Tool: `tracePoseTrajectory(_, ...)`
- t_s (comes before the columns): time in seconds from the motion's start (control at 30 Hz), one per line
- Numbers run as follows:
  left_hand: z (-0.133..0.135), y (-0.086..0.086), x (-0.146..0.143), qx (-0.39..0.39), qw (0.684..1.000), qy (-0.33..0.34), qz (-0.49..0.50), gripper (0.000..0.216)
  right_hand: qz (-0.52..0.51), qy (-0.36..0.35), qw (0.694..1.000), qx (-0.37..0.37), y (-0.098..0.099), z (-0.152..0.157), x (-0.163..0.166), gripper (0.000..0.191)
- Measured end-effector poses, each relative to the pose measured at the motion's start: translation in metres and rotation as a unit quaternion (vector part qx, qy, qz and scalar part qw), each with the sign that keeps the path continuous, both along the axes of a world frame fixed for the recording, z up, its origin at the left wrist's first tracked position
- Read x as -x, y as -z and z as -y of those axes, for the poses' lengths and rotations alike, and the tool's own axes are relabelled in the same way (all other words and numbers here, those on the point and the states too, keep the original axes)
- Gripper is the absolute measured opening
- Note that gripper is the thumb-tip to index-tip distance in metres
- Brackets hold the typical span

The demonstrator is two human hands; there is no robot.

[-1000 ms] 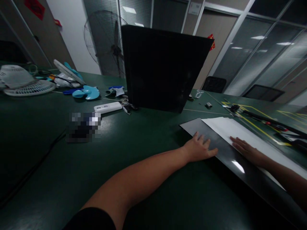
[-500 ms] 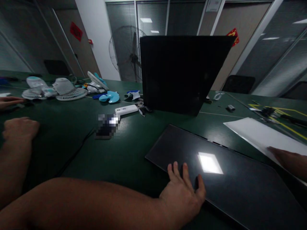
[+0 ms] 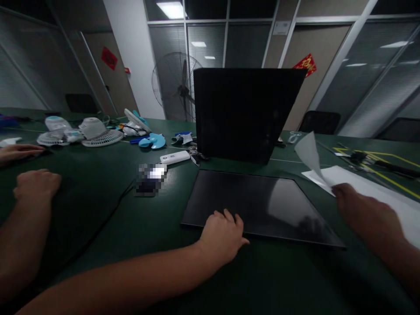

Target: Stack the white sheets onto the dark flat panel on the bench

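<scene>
A dark glossy flat screen panel (image 3: 243,197) lies face up on the green table. My left hand (image 3: 223,236) rests over its front edge, fingers slightly bent on the surface and thumb pointing out to the side, not closed around it. To the right, my right hand (image 3: 364,210) pinches a thin white sheet (image 3: 310,153) by its near part. The sheet's far end curls upward. More white sheet material (image 3: 377,188) lies flat on the table beneath and beyond that hand.
A large black panel (image 3: 246,113) stands upright behind the screen. A blurred-out device (image 3: 151,179), a white handheld item (image 3: 175,157) and fan parts (image 3: 101,136) lie to the left. Another person's fist (image 3: 37,186) and second hand (image 3: 19,152) are at far left.
The screen panel has turned and shifted left, now lying square to me, and my left hand has moved left with it. My right hand has lifted a sheet's end off the white material.
</scene>
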State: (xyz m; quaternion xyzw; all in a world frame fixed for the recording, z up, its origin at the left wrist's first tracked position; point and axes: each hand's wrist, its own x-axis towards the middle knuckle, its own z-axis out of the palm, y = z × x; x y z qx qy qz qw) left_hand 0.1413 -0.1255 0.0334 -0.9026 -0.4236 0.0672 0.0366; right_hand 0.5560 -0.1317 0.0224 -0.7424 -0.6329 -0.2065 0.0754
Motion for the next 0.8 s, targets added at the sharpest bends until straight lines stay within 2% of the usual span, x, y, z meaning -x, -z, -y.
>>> tracePoseTrajectory(0.07, -0.013, -0.013, 0.009, 0.006, 0.999, 0.006, 0.039, 0.055, 0.015, -0.055, 0.997, 0.048, -0.004, -0.003, 0.064, 0.049)
tracePoseTrajectory(0.13, -0.035, -0.019, 0.026, -0.049, 0.996, -0.006, 0.078, 0.037, 0.024, -0.13, 0.989, 0.06, -0.001, -0.006, 0.116, 0.046)
tracePoseTrajectory(0.2, -0.061, -0.015, 0.048, -0.096, 0.987, -0.044, 0.122, 0.027, 0.034, -0.213, 0.974, 0.068, 0.008, -0.008, 0.153, 0.045)
tracePoseTrajectory(0.27, -0.088, -0.002, 0.073, -0.107, 0.97, -0.106, 0.191, 0.026, 0.023, -0.282, 0.957, 0.067, 0.02, -0.008, 0.175, 0.044)
tracePoseTrajectory(0.4, -0.129, 0.035, 0.107, -0.08, 0.902, -0.234, 0.353, 0.025, -0.045, -0.34, 0.936, 0.072, 0.038, -0.005, 0.192, 0.041)
tracePoseTrajectory(0.5, -0.147, 0.052, 0.115, -0.08, 0.853, -0.277, 0.435, 0.028, -0.09, -0.364, 0.922, 0.093, 0.044, -0.004, 0.191, 0.041)
tracePoseTrajectory(0.6, -0.159, 0.057, 0.117, -0.079, 0.843, -0.273, 0.456, 0.028, -0.12, -0.384, 0.907, 0.124, 0.045, -0.004, 0.192, 0.043)
tracePoseTrajectory(0.8, -0.162, 0.056, 0.121, -0.072, 0.833, -0.313, 0.451, 0.022, -0.144, -0.357, 0.909, 0.159, 0.038, 0.003, 0.197, 0.055)
